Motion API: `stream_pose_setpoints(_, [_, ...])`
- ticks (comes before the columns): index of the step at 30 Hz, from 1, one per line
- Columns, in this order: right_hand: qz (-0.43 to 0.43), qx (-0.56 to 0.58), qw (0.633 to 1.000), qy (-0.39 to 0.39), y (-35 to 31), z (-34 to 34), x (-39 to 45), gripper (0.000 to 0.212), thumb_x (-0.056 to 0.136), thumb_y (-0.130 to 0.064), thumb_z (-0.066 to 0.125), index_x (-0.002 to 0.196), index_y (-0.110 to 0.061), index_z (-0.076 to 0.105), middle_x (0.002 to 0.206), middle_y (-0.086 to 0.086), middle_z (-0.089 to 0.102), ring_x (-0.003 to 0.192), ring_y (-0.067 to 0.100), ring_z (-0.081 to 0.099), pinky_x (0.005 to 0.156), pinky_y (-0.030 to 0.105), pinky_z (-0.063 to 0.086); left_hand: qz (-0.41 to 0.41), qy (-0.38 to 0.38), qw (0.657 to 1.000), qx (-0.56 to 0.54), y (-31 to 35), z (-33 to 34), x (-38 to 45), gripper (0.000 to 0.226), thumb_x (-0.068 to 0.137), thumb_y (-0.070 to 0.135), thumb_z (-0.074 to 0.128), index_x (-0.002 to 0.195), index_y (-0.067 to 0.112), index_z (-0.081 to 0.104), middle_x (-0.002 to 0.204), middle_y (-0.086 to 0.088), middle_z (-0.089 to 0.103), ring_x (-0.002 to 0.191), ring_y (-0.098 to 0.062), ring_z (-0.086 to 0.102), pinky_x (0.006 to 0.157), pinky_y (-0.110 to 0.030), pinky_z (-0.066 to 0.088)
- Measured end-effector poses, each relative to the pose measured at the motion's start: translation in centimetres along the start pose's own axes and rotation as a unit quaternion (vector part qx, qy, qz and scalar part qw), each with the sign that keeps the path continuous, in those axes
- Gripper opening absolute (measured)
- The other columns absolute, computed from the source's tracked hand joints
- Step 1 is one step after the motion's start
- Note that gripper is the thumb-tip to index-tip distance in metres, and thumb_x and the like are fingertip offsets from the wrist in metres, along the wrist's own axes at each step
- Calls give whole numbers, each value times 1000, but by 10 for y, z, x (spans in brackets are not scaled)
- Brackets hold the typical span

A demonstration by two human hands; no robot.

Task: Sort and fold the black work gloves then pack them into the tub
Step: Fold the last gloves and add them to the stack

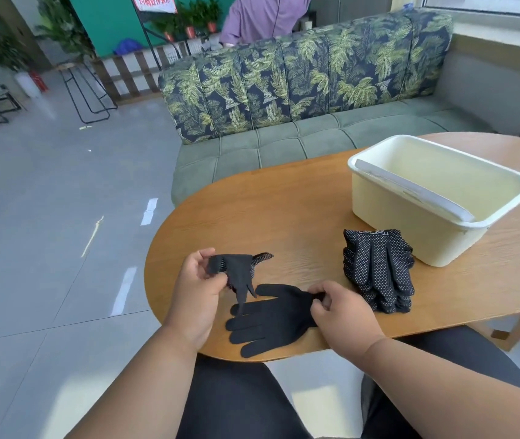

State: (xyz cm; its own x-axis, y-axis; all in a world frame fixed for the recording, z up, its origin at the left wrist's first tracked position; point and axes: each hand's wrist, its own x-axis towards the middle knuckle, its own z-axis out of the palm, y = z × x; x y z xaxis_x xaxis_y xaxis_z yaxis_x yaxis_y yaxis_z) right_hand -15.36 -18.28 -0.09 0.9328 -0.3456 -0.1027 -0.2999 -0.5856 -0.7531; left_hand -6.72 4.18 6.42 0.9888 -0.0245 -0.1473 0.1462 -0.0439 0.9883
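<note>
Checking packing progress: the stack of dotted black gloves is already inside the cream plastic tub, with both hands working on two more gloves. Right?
Not quite. The head view shows the stack of dotted black gloves on the wooden table, beside the cream plastic tub. Both hands do hold gloves.

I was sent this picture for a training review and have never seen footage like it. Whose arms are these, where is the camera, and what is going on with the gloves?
There is no machine here. A person wears a camera on the head, so you look forward and down along their own two arms. They sit at a wooden table. The left hand holds up one black glove, pinched in its fingers. The right hand pinches the cuff of a second black glove, which lies flat at the table's near edge. To the right lies a stack of dotted gloves, and behind it stands a cream tub where the gloves will be packed. I cannot see any gloves in the tub. A sofa stands beyond the table.
</note>
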Motion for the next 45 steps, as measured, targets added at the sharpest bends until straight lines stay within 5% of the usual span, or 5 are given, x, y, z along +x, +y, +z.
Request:
stream_pose_setpoints(8, [-19, 94, 994, -48, -27, 0, -18, 24, 96, -50, 62, 106, -31, 72, 76, -6, 68, 67, 5, 62, 73, 34, 56, -182, -44, 897, -400, 7, 12, -25, 34, 102, -3, 43, 128, 7, 63, 95, -13, 75, 91, -25, 74, 71, -31, 65])
stream_pose_setpoints(12, [131, 349, 904, -210, -46, -1, -24, 43, 90, -49, 73, 114, -14, 71, 93, 9, 75, 70, 19, 71, 66, 34, 60, -200, -34, 876, -438, 4, 15, -34, 32, 97, -5, 42, 118, 7, 63, 100, -16, 69, 113, -34, 64, 97, -37, 58])
stream_pose_setpoints(19, [143, 462, 835, -263, -55, -3, -28, 37, 86, -21, 73, 120, -9, 65, 102, 14, 75, 82, 28, 73, 68, 33, 59, -230, -41, 886, -400, -10, 13, -43, 31, 96, -6, 40, 111, 8, 63, 88, -14, 70, 87, -27, 67, 77, -34, 59])
stream_pose_setpoints(34, [-33, 277, 914, -293, -128, -33, 10, 18, 93, 4, 63, 101, -12, 59, 80, 10, 69, 63, 18, 66, 49, 22, 50, -239, -83, 852, -458, -29, -21, -53, 35, 90, 20, 63, 121, 5, 65, 125, -20, 70, 109, -33, 70, 97, -45, 56])
stream_pose_setpoints(45, [82, 167, 974, -131, -28, -5, 13, 44, 96, 0, 63, 131, -26, 57, 99, 11, 75, 52, 10, 62, 53, 25, 54, -136, -18, 991, -8, -74, -19, -38, 49, 94, -4, 70, 132, 24, 55, 128, 1, 65, 106, -18, 72, 79, -25, 59])
